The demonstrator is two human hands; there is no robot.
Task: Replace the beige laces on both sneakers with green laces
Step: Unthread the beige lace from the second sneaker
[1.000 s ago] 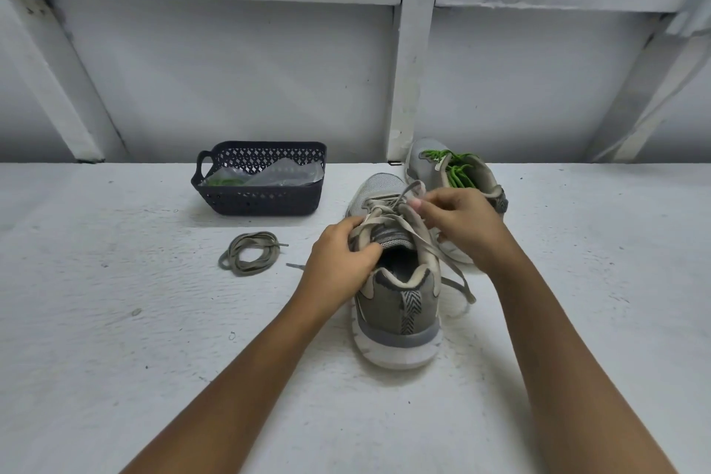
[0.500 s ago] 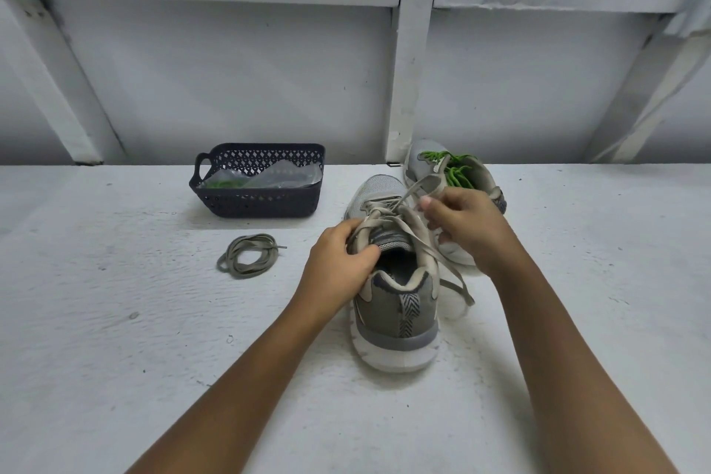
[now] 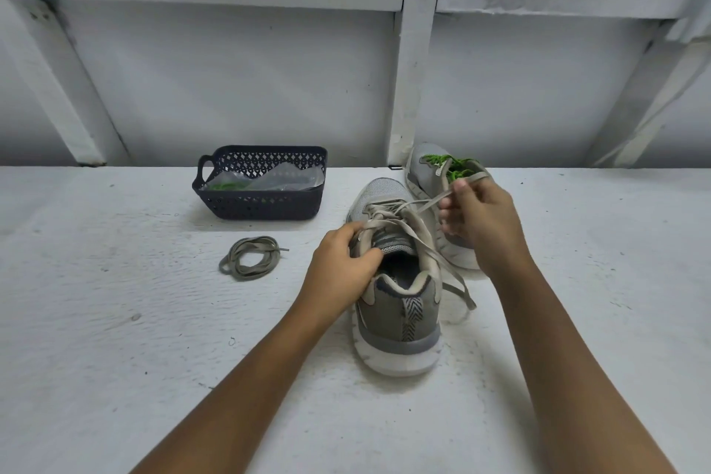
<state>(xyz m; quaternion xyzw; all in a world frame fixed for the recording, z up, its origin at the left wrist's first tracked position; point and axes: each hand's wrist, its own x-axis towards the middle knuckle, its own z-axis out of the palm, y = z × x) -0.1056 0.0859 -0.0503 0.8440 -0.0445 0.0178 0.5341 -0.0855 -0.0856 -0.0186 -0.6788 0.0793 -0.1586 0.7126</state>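
Both forearms enter from the near edge of the white worktop [image 3: 154, 319] and converge on the near sneaker [image 3: 396, 319], which stands at mid-worktop, heel toward the near edge. The left hand [image 3: 340, 269], fingers curled, grips the left side of the sneaker's collar and the lace beside the tongue. The right hand [image 3: 481, 221], raised to the right of the toe, pinches a strand of the beige lace [image 3: 428, 242] between thumb and fingertips; the strand runs taut from the eyelets. A loose lace end trails on the worktop to the right. Left of the sneaker lies a coiled beige lace [image 3: 250, 256]. At the far edge stand a dark basket [image 3: 261, 204] and the second sneaker [image 3: 421, 173], threaded with green laces [image 3: 456, 167]
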